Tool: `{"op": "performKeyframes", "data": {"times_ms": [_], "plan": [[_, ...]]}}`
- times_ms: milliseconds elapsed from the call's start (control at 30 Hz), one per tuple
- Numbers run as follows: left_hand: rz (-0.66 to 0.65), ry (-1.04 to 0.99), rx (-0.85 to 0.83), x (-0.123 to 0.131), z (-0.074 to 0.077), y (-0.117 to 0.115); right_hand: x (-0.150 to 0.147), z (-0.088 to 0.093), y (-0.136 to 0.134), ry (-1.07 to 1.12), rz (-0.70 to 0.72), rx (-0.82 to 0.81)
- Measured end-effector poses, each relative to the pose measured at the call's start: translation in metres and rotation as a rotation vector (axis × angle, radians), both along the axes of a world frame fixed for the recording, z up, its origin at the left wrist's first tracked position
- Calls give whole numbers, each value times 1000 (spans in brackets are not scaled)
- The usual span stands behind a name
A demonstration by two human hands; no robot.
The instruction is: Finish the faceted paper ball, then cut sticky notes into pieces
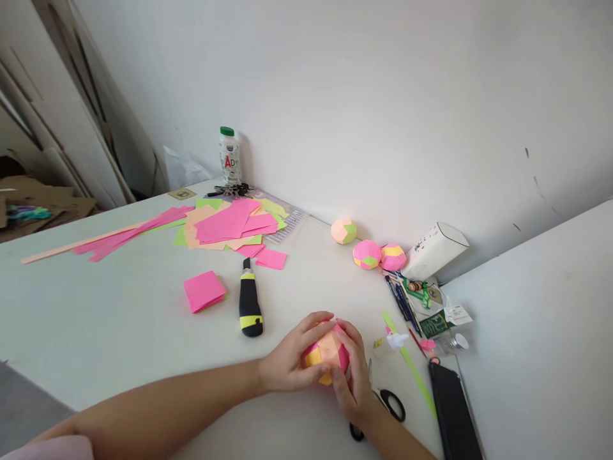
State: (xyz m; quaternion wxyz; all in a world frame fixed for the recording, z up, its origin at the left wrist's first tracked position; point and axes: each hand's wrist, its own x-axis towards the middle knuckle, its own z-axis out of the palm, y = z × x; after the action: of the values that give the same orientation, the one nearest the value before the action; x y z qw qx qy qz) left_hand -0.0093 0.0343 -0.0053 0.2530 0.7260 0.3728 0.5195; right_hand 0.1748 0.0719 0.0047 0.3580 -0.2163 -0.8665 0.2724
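Note:
Between my two hands is a folded paper ball (329, 348) with pink, peach and yellow faces. My left hand (294, 358) wraps round its left side, the thumb along the bottom. On the right side, the fingers of my right hand (354, 370) curl over the ball and its thumb presses the front. The far and under sides of the ball are hidden. Scissors (393, 406) with black handles lie partly under my right wrist. Left of my hands lie a black and yellow utility knife (250, 303) and a pink stack of paper squares (205, 291).
Cut paper sheets (230, 223) and long paper strips (119, 235) spread at the back left, near a white bottle (230, 156). Three paper balls (368, 254) sit by the wall. Pens (405, 303), a white box (435, 249) and a black case (454, 409) line the right.

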Motion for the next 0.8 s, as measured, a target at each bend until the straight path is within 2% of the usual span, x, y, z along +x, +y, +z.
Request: {"op": "performKeyframes", "data": {"times_ms": [333, 800], "plan": [[16, -7, -162, -1, 7, -3, 1, -2, 1, -34, -8, 53], [-3, -39, -146, -2, 6, -2, 2, -2, 0, -22, 16, 79]]}}
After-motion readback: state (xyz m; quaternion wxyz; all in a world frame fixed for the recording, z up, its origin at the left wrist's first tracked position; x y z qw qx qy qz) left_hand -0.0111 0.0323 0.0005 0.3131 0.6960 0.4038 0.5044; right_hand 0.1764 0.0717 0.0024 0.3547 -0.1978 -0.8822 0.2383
